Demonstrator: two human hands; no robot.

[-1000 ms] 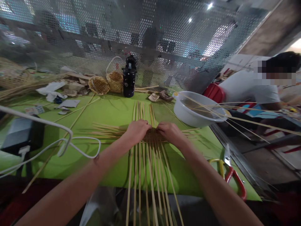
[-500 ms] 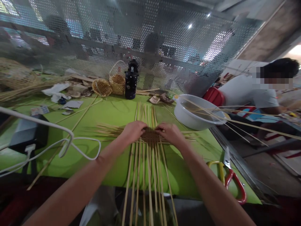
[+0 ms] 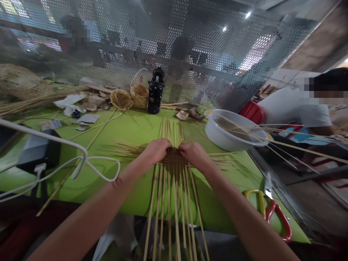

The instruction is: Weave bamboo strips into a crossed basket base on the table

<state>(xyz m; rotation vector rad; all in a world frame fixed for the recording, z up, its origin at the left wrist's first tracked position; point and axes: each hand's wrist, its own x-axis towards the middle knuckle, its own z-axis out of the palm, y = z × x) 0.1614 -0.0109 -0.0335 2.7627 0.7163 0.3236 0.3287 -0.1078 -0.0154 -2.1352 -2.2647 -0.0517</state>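
Before me on the green table lies a half-woven mat of bamboo strips (image 3: 175, 159), dense in the middle, with loose strips running out to all sides. Several long strips hang over the table's near edge. My left hand (image 3: 160, 148) grips the far edge of the weave, left of centre, its fingers curled and pinched. Close beside it, my right hand (image 3: 192, 152) pinches the same edge on the right. The fingertips of both hands are partly hidden among the strips.
A white basin (image 3: 233, 132) with strips across it stands at the right. Scissors (image 3: 268, 199) lie near the right edge. Small woven baskets (image 3: 122, 99) and a black bottle (image 3: 156, 92) stand behind. A white cable (image 3: 103, 177) loops at left. A person (image 3: 296, 105) sits at right.
My right hand has shifted slightly left along the weave, nearer my left hand. Both hands still pinch the strips. The whole view has moved a little.
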